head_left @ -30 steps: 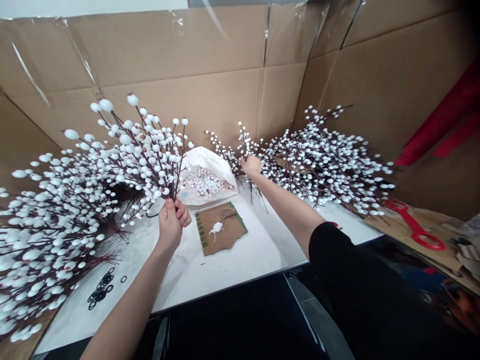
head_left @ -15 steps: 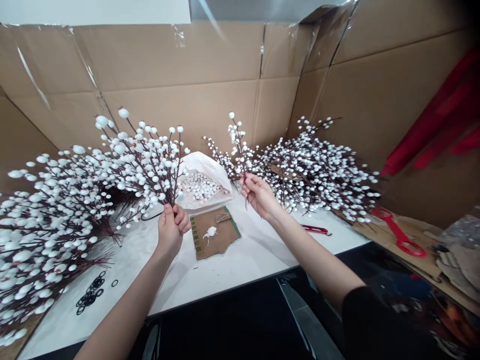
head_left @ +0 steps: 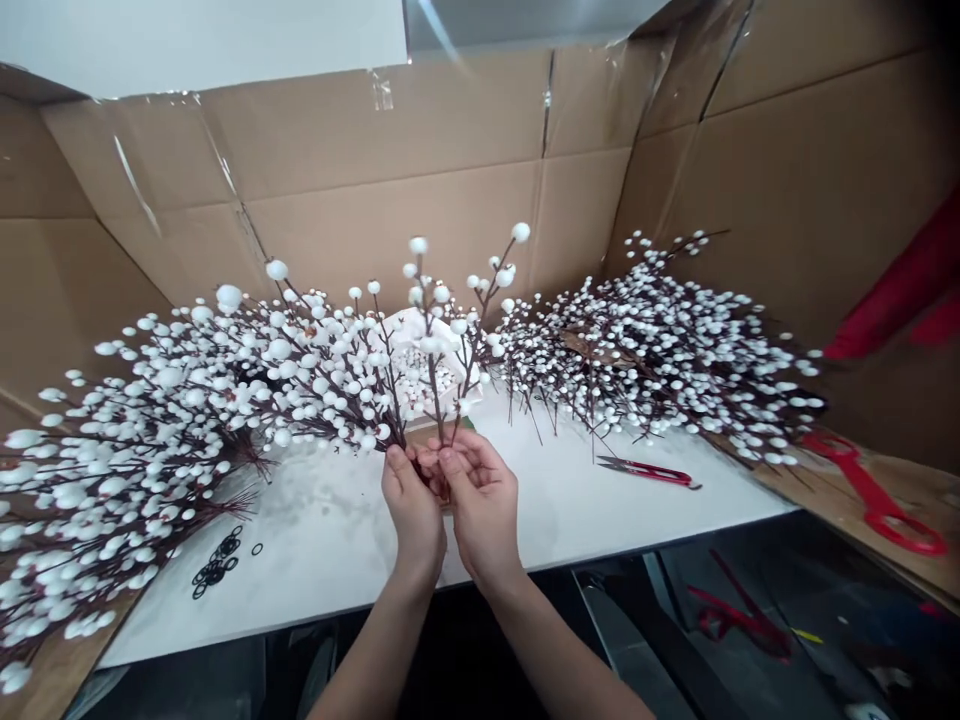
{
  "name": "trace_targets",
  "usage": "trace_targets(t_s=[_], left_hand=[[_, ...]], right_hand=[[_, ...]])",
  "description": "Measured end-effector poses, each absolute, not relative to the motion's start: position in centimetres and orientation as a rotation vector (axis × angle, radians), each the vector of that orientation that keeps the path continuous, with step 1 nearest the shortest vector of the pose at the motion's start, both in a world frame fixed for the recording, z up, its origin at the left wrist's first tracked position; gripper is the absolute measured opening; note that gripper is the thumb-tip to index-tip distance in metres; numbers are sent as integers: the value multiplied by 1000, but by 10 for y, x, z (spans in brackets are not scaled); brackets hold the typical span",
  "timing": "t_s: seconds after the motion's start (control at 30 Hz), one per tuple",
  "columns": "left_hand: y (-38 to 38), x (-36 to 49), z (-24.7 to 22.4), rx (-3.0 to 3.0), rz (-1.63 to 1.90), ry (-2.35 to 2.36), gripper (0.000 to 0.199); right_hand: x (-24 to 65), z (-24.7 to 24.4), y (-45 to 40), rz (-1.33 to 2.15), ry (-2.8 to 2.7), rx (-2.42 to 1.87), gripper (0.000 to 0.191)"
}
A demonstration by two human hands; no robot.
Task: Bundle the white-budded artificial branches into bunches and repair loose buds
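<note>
My left hand [head_left: 416, 510] is closed around the stem ends of a bunch of white berry branches [head_left: 337, 375], which fans out up and to the left. Beside it, touching it, my right hand [head_left: 484, 495] pinches the lower stem of a berry branch [head_left: 435, 375] that stands upright and forks near the base. Both sets of stem ends meet between the fingers, where they are partly hidden. Behind the branches, a white bag [head_left: 427, 370] of loose berries shows in part.
Berry branches are heaped at the left [head_left: 120, 480] and right [head_left: 660, 350]. Black rubber rings [head_left: 217, 565] lie front left. Red thread snips [head_left: 649, 472] rest on the white table [head_left: 570, 540]. A red tool [head_left: 874, 490] with ringed ends lies far right. Cardboard [head_left: 390, 190] walls the back.
My right hand has brought its berry branch left and nearer, against the bunch. My left hand has come to the right in view. The view has shifted, and the cardboard piece is now mostly hidden.
</note>
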State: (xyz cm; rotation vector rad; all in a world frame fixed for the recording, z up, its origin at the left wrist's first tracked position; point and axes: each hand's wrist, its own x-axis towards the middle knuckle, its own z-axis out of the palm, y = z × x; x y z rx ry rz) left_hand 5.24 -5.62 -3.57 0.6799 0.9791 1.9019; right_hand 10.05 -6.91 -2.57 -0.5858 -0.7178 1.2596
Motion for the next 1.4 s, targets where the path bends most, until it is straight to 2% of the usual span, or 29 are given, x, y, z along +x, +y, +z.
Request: trace_targets(t_s=[0.3,0.5,0.87,1.3,1.4], left_hand=[[-58,51,-44,808,1857,1199,45],[-58,51,-46,931,1870,1252,34],[-66,47,-53,853,1816,1077,16],[-67,46,-67,915,1759,1081,25],[-66,43,-77,874,1743,1050,28]], right_hand=[[92,-55,-74,1143,-754,-754,35],[89,-53,-69,931,-908,-740,22],[86,-53,-71,995,-851,-752,12],[93,-50,-73,1126,-827,-812,16],[97,-51,-69,1070,-897,-812,13]])
